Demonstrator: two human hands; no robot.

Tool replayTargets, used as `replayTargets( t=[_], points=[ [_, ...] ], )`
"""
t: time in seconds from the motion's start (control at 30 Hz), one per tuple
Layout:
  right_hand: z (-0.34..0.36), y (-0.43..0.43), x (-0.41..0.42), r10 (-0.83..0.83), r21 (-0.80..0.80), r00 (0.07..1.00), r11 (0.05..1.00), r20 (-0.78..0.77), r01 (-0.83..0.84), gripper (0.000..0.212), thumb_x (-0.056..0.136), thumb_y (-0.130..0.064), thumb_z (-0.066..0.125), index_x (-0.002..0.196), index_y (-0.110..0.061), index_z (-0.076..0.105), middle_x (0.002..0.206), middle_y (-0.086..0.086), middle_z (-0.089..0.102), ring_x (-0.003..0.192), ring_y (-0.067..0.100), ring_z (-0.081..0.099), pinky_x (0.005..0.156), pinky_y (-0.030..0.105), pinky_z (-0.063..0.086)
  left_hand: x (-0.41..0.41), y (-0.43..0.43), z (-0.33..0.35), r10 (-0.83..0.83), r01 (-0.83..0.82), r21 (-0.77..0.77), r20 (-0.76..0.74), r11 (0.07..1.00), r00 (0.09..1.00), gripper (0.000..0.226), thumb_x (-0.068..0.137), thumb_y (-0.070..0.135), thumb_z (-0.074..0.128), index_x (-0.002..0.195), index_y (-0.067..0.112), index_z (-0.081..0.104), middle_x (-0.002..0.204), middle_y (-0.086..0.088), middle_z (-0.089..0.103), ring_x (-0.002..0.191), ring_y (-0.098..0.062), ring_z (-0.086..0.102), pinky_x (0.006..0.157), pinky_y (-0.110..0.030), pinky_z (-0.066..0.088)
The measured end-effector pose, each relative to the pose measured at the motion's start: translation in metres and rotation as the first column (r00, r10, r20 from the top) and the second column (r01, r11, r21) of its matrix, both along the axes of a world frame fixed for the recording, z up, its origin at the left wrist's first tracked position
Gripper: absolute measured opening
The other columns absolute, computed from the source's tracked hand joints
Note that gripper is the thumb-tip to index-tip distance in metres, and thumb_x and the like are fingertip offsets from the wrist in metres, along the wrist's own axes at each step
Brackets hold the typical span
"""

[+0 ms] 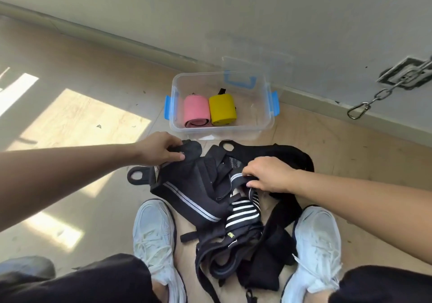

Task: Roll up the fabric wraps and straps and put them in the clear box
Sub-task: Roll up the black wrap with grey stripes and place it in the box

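The far end of a wrap (194, 176) is pinched by fingers and thumb of the left hand (159, 148). A strap (236, 177) is gripped under the curled fingers of the right hand (268, 174). Both are piled on the floor (70, 68), just before the box (256, 115), in which a pink roll (196, 109) and a yellow roll (222, 108) lie.

The bare left arm reaches from the left edge to mid-frame, where the left hand (161, 149) lies palm down, thumb and fingers pinching a black wrap (192, 148). The right arm enters from the right edge; the right hand (268, 174) curls its fingers round a striped strap (236, 178).
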State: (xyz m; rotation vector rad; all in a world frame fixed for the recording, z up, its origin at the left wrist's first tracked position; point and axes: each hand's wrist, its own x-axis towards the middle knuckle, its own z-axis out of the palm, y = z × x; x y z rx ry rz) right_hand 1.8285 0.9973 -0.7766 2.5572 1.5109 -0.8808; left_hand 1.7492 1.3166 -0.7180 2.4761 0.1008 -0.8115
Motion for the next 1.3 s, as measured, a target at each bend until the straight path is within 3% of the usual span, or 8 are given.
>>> replayTargets(
  t=[0.17, 0.3, 0.43, 0.63, 0.8, 0.97, 1.13, 1.3],
  points=[
    [0.020, -0.005, 0.033, -0.389, 0.096, 0.835, 0.884, -0.389, 0.457, 0.015, 0.098, -0.016, 0.062, 0.098, -0.009, 0.074, 0.087, 0.005, 0.074, 0.073, 0.010, 0.064, 0.070, 0.029, 0.049, 0.003, -0.028, 0.000, -0.002, 0.001, -0.071, -0.007, 0.997, 1.000, 0.009, 0.098, 0.030, 0.064, 0.090, 0.032, 0.063, 0.088, 0.009, 0.065, 0.085, -0.012, 0.060, 0.071, -0.023, 0.043],
    [0.057, -0.010, 0.054, -0.434, 0.039, 0.656, 0.816, -0.618, 0.577, 0.017, 0.098, -0.010, 0.064, 0.090, 0.004, 0.071, 0.071, 0.009, 0.060, 0.059, 0.010, 0.052, 0.053, 0.021, 0.046, 0.009, -0.063, 0.010, 0.162, -0.155, -0.297, -0.003, 0.942, 0.987, 0.015, 0.098, 0.027, 0.065, 0.113, 0.026, 0.063, 0.100, 0.003, 0.071, 0.090, -0.012, 0.069, 0.077, -0.024, 0.057],
    [0.096, -0.015, 0.069, -0.456, 0.038, 0.652, 0.802, -0.606, 0.596, 0.015, 0.098, -0.013, 0.064, 0.096, -0.003, 0.075, 0.081, 0.007, 0.067, 0.072, 0.014, 0.056, 0.057, 0.020, 0.047, 0.015, -0.081, 0.028, 0.245, -0.228, -0.438, -0.018, 0.869, 0.969, 0.025, 0.096, 0.024, 0.069, 0.120, 0.020, 0.064, 0.103, -0.005, 0.074, 0.093, -0.018, 0.074, 0.081, -0.035, 0.064],
    [0.172, -0.025, 0.075, -0.471, 0.192, 0.657, 0.708, -0.589, 0.679, 0.015, 0.099, -0.011, 0.063, 0.091, -0.008, 0.075, 0.076, -0.001, 0.074, 0.065, 0.006, 0.065, 0.059, 0.021, 0.052, 0.023, -0.072, 0.085, 0.267, -0.196, -0.385, 0.140, 0.902, 0.954, 0.012, 0.096, 0.020, 0.070, 0.107, 0.016, 0.068, 0.099, -0.006, 0.076, 0.089, -0.019, 0.074, 0.078, -0.035, 0.061],
    [0.234, -0.023, 0.061, -0.469, 0.371, 0.659, 0.567, -0.588, 0.735, 0.013, 0.099, -0.010, 0.063, 0.093, -0.012, 0.074, 0.070, -0.006, 0.074, 0.059, 0.001, 0.065, 0.054, 0.017, 0.050, 0.024, -0.074, 0.141, 0.351, -0.225, -0.424, 0.248, 0.877, 0.903, 0.033, 0.089, 0.030, 0.077, 0.119, 0.022, 0.067, 0.101, -0.007, 0.076, 0.094, -0.028, 0.074, 0.090, -0.049, 0.059],
    [0.275, -0.020, 0.040, -0.479, 0.425, 0.607, 0.440, -0.634, 0.791, 0.010, 0.097, -0.009, 0.064, 0.094, -0.010, 0.073, 0.073, 0.002, 0.075, 0.062, 0.013, 0.068, 0.062, 0.031, 0.061, 0.014, -0.090, 0.201, 0.427, -0.237, -0.490, 0.323, 0.839, 0.845, 0.037, 0.086, 0.040, 0.077, 0.118, 0.023, 0.071, 0.064, 0.009, 0.067, 0.061, -0.007, 0.064, 0.061, -0.021, 0.050],
    [0.298, -0.011, 0.014, -0.434, 0.426, 0.562, 0.375, -0.704, 0.823, 0.016, 0.094, -0.012, 0.069, 0.105, -0.001, 0.072, 0.089, 0.017, 0.074, 0.071, 0.021, 0.067, 0.074, 0.041, 0.061, 0.000, -0.111, 0.234, 0.416, -0.262, -0.481, 0.246, 0.836, 0.875, 0.041, 0.075, 0.052, 0.083, 0.103, 0.022, 0.078, 0.081, 0.000, 0.078, 0.071, -0.010, 0.075, 0.068, -0.024, 0.057],
    [0.312, 0.000, -0.001, -0.336, 0.394, 0.466, 0.262, -0.819, 0.881, 0.017, 0.093, -0.013, 0.070, 0.108, -0.005, 0.072, 0.089, 0.008, 0.073, 0.067, 0.017, 0.067, 0.059, 0.026, 0.055, -0.009, -0.115, 0.242, 0.505, -0.353, -0.533, 0.170, 0.769, 0.846, 0.034, 0.079, 0.044, 0.084, 0.095, 0.015, 0.081, 0.086, -0.002, 0.080, 0.077, -0.016, 0.074, 0.076, -0.028, 0.059]
  ],
)
